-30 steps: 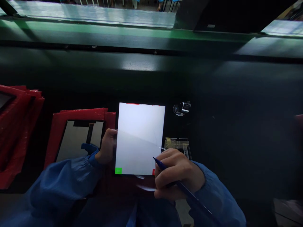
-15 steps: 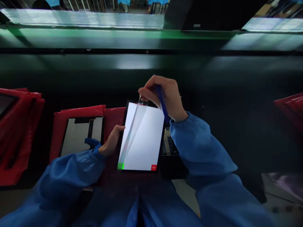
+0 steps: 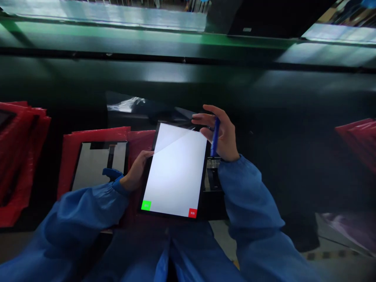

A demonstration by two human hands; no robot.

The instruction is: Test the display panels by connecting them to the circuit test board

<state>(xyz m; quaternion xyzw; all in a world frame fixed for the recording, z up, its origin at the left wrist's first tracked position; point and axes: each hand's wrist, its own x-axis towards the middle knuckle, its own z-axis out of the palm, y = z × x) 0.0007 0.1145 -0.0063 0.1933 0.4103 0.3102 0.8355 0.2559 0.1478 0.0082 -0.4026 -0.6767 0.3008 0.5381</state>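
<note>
A lit display panel [image 3: 176, 172] with a black border shows plain white, with a green block at its lower left and a red one at its lower right. My left hand [image 3: 136, 170] grips its left edge, thumb on the border. A clear film [image 3: 126, 105] spreads behind the panel's top edge, and a faint line crosses the screen's upper left. My right hand [image 3: 221, 131] is over the upper right corner, fingers loosely spread near the film. A blue pen-like stick [image 3: 216, 137] is tucked in that hand. Whether its fingertips touch the film, I cannot tell.
At left, an unlit panel [image 3: 100, 162] lies on red sleeves [image 3: 67, 156]. More red sleeves [image 3: 23, 156] are stacked at the far left, others [image 3: 360, 137] at the far right. A part with a dark circuit area [image 3: 213, 176] sits under my right wrist.
The film strip that stood over the screen has come away and now spreads behind the panel. My right hand has shifted right and slightly down, its pinch opened. The blue stick stays in it.
</note>
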